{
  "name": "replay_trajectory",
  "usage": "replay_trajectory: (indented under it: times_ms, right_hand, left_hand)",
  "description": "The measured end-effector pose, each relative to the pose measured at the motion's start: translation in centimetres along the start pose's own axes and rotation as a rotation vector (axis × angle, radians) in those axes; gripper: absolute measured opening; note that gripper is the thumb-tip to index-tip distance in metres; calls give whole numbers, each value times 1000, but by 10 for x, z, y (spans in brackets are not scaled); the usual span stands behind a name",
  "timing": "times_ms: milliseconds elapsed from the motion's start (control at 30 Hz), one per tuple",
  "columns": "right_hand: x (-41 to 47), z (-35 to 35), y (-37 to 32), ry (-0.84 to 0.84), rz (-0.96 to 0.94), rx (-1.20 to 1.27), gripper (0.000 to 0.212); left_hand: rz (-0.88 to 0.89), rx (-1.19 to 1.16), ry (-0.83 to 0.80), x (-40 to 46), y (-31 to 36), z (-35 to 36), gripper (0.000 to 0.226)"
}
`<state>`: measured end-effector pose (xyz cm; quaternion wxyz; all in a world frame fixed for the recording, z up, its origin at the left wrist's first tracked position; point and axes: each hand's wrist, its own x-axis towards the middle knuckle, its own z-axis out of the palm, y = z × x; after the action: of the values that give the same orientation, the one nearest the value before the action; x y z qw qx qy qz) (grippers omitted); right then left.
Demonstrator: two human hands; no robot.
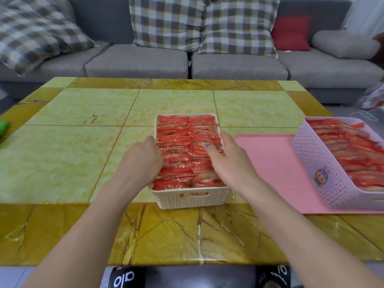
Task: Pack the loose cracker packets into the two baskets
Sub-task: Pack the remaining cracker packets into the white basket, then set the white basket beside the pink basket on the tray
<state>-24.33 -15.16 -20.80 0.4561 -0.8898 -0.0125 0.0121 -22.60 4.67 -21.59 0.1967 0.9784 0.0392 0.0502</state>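
A cream woven basket (pixel 191 201) stands mid-table, packed full with two rows of red cracker packets (pixel 182 140). My left hand (pixel 141 161) grips its left rim, fingers curled down out of sight beside the packets. My right hand (pixel 230 161) grips the right rim, with the thumb lying on the packets and the fingers over the edge. A lilac perforated basket (pixel 315 163), also full of red packets (pixel 357 150), sits at the right. I see no loose packets on the table.
The lilac basket stands on a flat pink tray (pixel 270 163) to the right of the cream one. A green object (pixel 3 127) pokes in at the table's left edge. A grey sofa (pixel 137 63) with checked cushions runs behind the yellow tiled table (pixel 62 154).
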Motion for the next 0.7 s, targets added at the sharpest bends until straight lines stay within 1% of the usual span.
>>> replay_trajectory:
  times_ms: [33,67,100,133,167,200,267,367,433,700]
  right_hand:
    - [1,-7,-1,31,-9,24,49]
    - [1,-16,0,58,-4,53,47]
    - [3,-23,0,81,-5,81,36]
    - [3,-36,3,116,-14,77,21]
    - [4,-46,4,155,-25,42,12]
    - [3,-60,6,193,-35,-4,9]
    - [0,-83,14,241,-37,-100,13]
    - [-5,-108,31,274,-12,-295,33]
    - [-7,-119,42,301,4,-407,41]
    - [-8,-137,75,294,112,-565,51]
  left_hand:
    - [7,-27,24,0,6,-2,29]
    - [18,-68,53,1,16,-4,29]
    - [29,-113,77,2,23,-8,30]
    - [51,-155,86,3,35,-9,30]
    - [70,-193,86,4,45,-10,30]
    - [91,-225,80,5,58,-8,29]
    - [135,-249,60,7,82,-1,28]
    - [167,-270,12,8,114,19,27]
    - [182,-276,-27,8,129,34,28]
    - [203,-263,-141,1,163,63,30]
